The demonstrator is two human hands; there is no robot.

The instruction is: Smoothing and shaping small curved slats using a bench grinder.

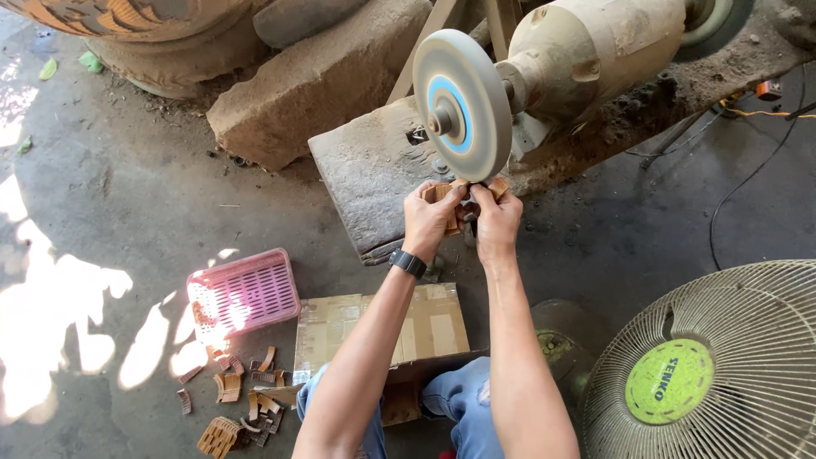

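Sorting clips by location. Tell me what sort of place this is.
Probably a small, informal woodcraft workshop on a bare concrete floor. A motor-driven grinding wheel sits on a stone slab, both hands hold a wooden piece beneath it, and more wooden pieces lie beside a pink basket.

a matt, dusty grinding wheel [461,104], a rough stone slab [374,174], a pink plastic basket [244,293] and brown cardboard [382,325].
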